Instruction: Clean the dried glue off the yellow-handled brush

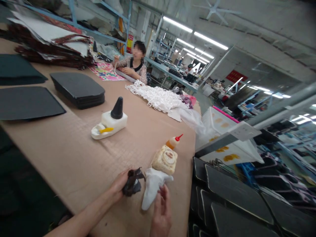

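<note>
My left hand (121,185) is closed round a crumpled dark brown-black piece (133,182), which sticks out past the fingers above the table; its exact kind does not show. My right hand (161,209) is at the lower edge of a white cloth (154,186), fingers slightly bent and apart, the fingertips overlapping the cloth's edge. Whether they press on it I cannot tell. Just behind the cloth is a yellowish block (165,159) with a round patch on top. A small bottle (172,142) with a red pointed cap and amber liquid stands beyond the block.
On the brown-covered table (98,164) a white block holder (113,121) carries a black cone (117,108). Dark panels (77,89) lie stacked at left. White strips (158,97) are heaped at the far edge, near a seated person (138,65). Black panels (237,191) stand at right.
</note>
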The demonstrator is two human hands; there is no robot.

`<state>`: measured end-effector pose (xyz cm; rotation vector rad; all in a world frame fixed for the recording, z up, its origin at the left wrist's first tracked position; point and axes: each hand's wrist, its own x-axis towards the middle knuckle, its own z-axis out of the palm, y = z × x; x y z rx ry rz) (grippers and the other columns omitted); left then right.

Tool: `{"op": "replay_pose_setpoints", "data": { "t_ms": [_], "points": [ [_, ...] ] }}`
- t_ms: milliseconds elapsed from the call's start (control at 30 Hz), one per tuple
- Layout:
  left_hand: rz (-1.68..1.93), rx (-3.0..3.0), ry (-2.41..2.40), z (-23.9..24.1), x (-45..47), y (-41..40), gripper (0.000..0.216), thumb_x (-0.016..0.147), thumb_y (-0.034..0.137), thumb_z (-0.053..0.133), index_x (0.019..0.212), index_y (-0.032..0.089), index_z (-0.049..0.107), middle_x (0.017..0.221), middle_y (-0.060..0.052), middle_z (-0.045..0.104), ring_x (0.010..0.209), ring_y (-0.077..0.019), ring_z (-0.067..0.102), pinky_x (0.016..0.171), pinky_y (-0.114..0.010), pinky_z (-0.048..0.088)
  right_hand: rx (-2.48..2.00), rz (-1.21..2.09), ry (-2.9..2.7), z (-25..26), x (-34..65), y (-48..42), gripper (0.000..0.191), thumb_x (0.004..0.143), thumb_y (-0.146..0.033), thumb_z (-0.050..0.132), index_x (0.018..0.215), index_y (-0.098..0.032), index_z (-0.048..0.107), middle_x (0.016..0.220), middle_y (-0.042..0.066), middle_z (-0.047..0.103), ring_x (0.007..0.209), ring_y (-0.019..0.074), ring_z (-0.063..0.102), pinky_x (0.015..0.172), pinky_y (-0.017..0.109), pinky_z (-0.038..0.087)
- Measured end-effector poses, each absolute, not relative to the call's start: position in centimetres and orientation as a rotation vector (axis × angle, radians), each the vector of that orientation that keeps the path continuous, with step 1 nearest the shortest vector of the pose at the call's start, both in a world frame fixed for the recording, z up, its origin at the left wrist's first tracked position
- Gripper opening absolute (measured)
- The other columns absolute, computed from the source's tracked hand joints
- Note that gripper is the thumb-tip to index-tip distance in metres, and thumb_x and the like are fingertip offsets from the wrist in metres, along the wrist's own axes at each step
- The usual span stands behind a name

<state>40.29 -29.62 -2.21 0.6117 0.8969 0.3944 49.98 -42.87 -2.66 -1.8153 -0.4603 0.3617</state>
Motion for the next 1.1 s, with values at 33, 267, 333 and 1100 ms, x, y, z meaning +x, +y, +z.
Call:
{"op": "replay_pose_setpoints", "data": {
  "t_ms": [33, 267, 333, 1100],
  "points": [
    [0.426, 0.562, 0.905, -1.8, 39.9, -29.8, 0.037, 0.073, 0.048, 0.054, 0.079, 0.013, 0.064, 0.057, -0.003, 0.062, 0.057, -0.0171, 0.059, 0.054, -0.026, 0.046, -1.767, 0.378, -0.638, -2.0, 48.1, -41.8, 0.058, 0.073, -0.05, 0.056, 0.122, -0.021, 0.046, 0.128, 0.009, 0.048, 0.116, 0.0251, 0.044, 0.095, 0.039, 0.035],
    [0.679, 0.387, 0.794, 2.9, 33.6, -30.5, 0.032, 0.073, 0.043, 0.059, 0.09, 0.016, 0.066, 0.097, -0.005, 0.067, 0.102, -0.0205, 0.055, 0.095, -0.028, 0.036, -1.593, 0.629, -0.683, -1.3, 39.8, -34.4, 0.038, 0.076, -0.05, 0.051, 0.092, -0.018, 0.06, 0.092, 0.008, 0.064, 0.09, 0.0205, 0.058, 0.081, 0.032, 0.044],
    [0.663, 0.406, 0.644, 4.0, 29.9, -29.7, 0.042, 0.073, 0.05, 0.056, 0.1, 0.019, 0.064, 0.112, -0.004, 0.061, 0.114, -0.0213, 0.047, 0.1, -0.031, 0.03, -1.496, 0.822, -0.508, -1.2, 38.2, -32.9, 0.045, 0.075, -0.054, 0.05, 0.099, -0.016, 0.057, 0.096, 0.008, 0.064, 0.09, 0.0205, 0.059, 0.08, 0.032, 0.046],
    [1.369, 0.177, 0.453, 7.9, -20.1, -20.4, 0.066, 0.085, 0.06, 0.02, 0.107, 0.014, 0.063, 0.117, -0.007, 0.058, 0.125, -0.0244, 0.032, 0.099, -0.035, 0.034, -1.08, 1.51, -0.735, 4.9, -8.8, -12.5, 0.037, 0.075, -0.052, 0.047, 0.088, -0.018, 0.054, 0.081, 0.005, 0.062, 0.075, 0.0167, 0.06, 0.072, 0.031, 0.048]
  ]
}}
